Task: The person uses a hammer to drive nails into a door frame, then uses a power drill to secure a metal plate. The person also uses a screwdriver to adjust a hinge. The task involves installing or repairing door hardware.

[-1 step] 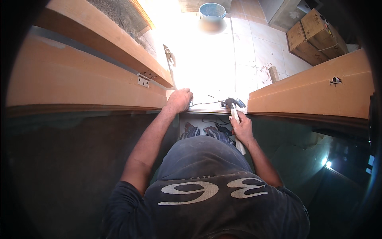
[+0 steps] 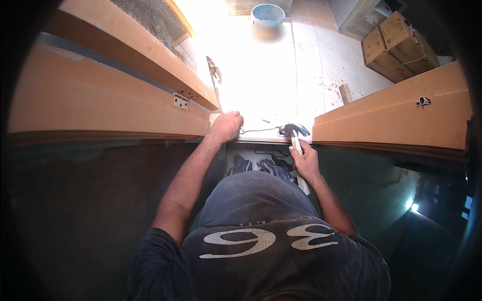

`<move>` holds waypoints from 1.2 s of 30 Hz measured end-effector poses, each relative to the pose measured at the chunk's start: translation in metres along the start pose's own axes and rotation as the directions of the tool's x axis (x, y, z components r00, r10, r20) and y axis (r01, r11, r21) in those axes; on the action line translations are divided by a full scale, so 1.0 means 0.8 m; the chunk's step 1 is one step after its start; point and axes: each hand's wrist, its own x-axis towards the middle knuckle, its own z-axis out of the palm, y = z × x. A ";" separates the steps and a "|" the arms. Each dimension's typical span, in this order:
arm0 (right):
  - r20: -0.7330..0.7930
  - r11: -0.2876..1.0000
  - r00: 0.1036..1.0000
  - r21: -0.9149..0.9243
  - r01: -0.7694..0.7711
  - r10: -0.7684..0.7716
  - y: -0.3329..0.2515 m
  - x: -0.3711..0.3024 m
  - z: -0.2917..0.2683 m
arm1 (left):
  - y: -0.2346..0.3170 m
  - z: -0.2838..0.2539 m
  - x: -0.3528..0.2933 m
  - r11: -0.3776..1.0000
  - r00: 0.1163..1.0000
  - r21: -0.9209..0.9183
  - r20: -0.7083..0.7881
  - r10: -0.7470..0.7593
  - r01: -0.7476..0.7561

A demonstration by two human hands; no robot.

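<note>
My right hand (image 2: 307, 163) is wrapped round the pale wooden handle of a claw hammer (image 2: 294, 131), whose dark head lies over the light sill. From my closed left hand (image 2: 228, 126), beside the left jamb, a thin metal rod (image 2: 258, 130) runs across toward the hammer head. Its near end is hidden in my fingers, so I cannot tell what tool it is. Whether its far end touches the hammer head is unclear. A small dark nail or screw (image 2: 265, 120) lies just beyond the rod.
Orange-brown wooden panels flank the opening: the left one (image 2: 110, 100) carries a metal hinge (image 2: 181, 101), the right one (image 2: 391, 115) a metal fitting (image 2: 423, 101). Beyond, on pale tiles, stand a blue bucket (image 2: 267, 13), a wood offcut (image 2: 345, 93) and tied cardboard boxes (image 2: 396, 45). A dark cable lies near my feet.
</note>
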 end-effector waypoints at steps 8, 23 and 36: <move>0.065 0.998 0.996 -0.001 -0.058 0.058 -0.015 0.000 -0.012 | 0.014 -0.020 -0.037 0.754 0.874 -0.643 -0.283 -0.395 0.133; 0.175 0.986 0.980 -0.114 0.118 -0.097 -0.028 0.017 -0.011 | 0.074 0.068 -0.188 0.235 0.674 -0.958 -0.063 -0.736 0.166; 0.326 0.955 0.927 -0.161 0.251 -0.188 -0.041 0.035 -0.007 | 0.086 0.068 -0.131 0.292 0.539 -0.956 -0.240 -0.808 0.012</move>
